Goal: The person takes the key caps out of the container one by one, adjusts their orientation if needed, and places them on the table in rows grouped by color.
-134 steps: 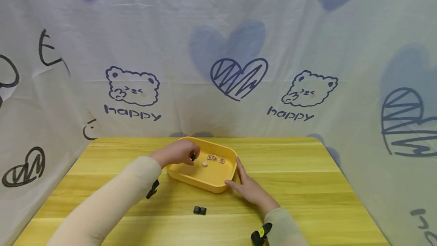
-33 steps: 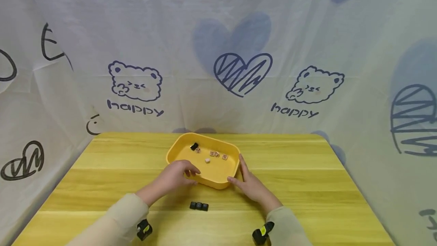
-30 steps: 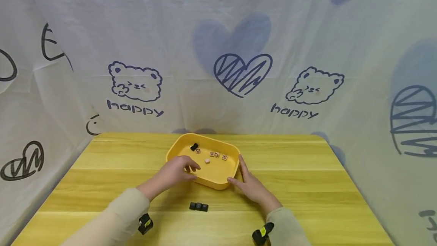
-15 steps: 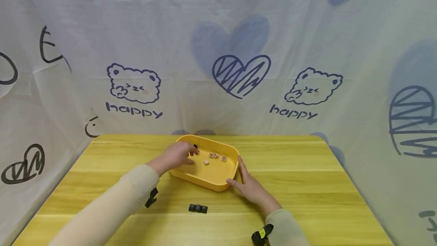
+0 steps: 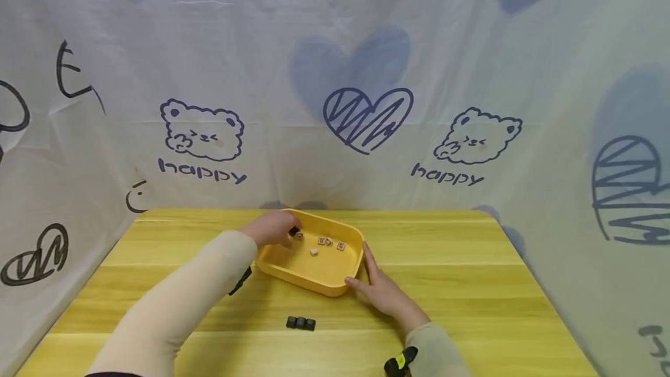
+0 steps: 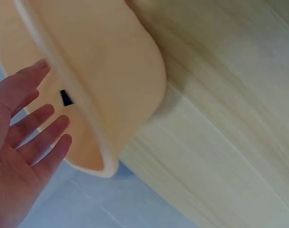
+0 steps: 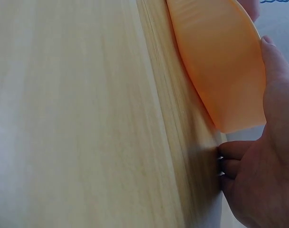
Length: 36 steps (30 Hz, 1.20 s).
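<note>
My left hand [image 5: 274, 228] reaches over the left end of a yellow tray [image 5: 309, 284], its fingers at a black keycap [image 5: 294, 231] in the far left corner. The left wrist view shows the thumb and fingers spread apart, with the black keycap [image 6: 67, 98] visible between them, not held. My right hand [image 5: 384, 292] holds the tray's right end, thumb at the near corner and index finger along the end wall. In the right wrist view the thumb lies on the rim. Beside the black keycap lies a small pale pink square piece [image 5: 300, 236].
Several more pale pink pieces, one of them at the right [image 5: 341, 245], lie in the tray. Three black keycaps [image 5: 300, 323] stand in a row on the wooden table [image 5: 460, 284], in front of the tray. A printed white cloth [image 5: 293, 150] hangs behind the table.
A third black keycap has joined the row since the earliest frame. My left hand has moved from the tray's near rim into its far left corner. The right hand keeps its place.
</note>
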{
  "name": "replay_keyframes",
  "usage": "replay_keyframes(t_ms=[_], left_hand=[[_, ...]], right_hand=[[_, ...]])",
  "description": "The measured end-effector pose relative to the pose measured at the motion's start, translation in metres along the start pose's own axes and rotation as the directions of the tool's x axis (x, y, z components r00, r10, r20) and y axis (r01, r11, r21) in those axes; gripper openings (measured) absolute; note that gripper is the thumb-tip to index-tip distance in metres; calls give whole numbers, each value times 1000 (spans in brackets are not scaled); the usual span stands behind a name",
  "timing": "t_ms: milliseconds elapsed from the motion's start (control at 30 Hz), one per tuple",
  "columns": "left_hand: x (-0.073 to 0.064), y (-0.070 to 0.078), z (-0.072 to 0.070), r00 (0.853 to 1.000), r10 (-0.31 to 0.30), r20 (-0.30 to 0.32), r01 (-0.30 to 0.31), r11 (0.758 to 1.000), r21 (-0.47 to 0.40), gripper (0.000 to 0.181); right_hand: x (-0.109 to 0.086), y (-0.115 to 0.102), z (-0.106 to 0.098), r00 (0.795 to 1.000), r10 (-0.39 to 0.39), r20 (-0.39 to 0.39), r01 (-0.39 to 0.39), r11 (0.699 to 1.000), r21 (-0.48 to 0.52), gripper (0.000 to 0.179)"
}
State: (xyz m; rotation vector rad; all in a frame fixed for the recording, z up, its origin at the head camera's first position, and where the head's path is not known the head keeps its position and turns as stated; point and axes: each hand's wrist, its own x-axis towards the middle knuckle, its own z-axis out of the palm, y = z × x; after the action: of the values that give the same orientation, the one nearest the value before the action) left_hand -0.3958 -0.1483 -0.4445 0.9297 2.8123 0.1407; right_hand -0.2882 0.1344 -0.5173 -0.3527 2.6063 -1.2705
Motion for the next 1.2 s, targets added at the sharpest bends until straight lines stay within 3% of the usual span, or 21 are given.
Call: replay_keyframes(t_ms=[200,433,600,767,1000,1200], left_hand=[[3,-6,10,999,51,15,-51,999,16,10],[0,-10,10,995,93,47,-96,994,49,10],[-2,-13,11,990,140,18,-141,989,51,10],[-2,-15,15,985,173,17,-174,983,65,21],[1,-8,21,983,179,31,-180,982,59,28],[0,5,23,979,193,59,-195,980,34,22]], right_hand=[[-1,4,4,1000,-3,8,3,1000,-10,94],[0,1,5,999,-33,8,33,999,-3,93],[1,-1,5,999,-38,19,38,999,16,93],[1,1,5,999,-38,18,38,999,4,93],[2,4,2,1000,-24,18,24,1000,1,94],[2,6,0,1000,-25,9,26,1000,-8,93]])
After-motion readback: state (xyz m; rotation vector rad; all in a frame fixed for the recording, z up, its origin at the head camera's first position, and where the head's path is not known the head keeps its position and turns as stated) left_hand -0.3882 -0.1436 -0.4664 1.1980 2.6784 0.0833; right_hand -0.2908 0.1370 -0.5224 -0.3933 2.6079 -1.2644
